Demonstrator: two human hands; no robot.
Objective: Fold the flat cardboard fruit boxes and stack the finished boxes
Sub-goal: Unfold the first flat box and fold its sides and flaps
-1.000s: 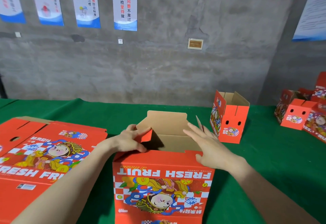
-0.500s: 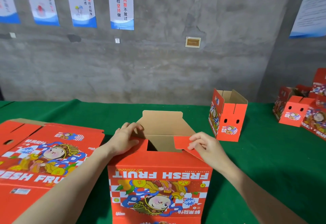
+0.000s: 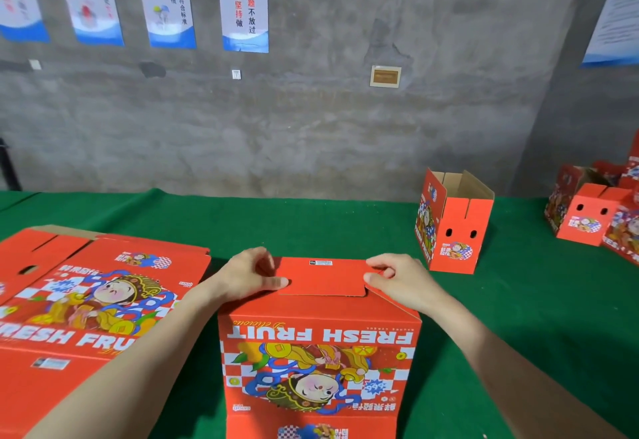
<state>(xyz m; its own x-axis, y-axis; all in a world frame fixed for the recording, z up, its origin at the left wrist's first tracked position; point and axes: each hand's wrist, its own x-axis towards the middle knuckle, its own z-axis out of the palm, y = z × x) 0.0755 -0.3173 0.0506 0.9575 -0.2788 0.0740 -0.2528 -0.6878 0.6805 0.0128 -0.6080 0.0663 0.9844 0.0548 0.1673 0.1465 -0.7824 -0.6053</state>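
Standing box: print upside down, middle of the tabletop's near edge.
Top flap: folded flat over the box.
Left hand: thumb on the flap, fingers curled round its left end.
Right hand: same grip, right end.
Flat boxes: left edge.
Finished box: far right, open-topped.

Smooth printed cardboard with a faint sheen on the upright fruit box and the flat boxes. Raw brown matt cardboard inside the open box. Matt green felt-like tablecloth. Rough, mottled grey concrete wall; slightly glossy paper posters.
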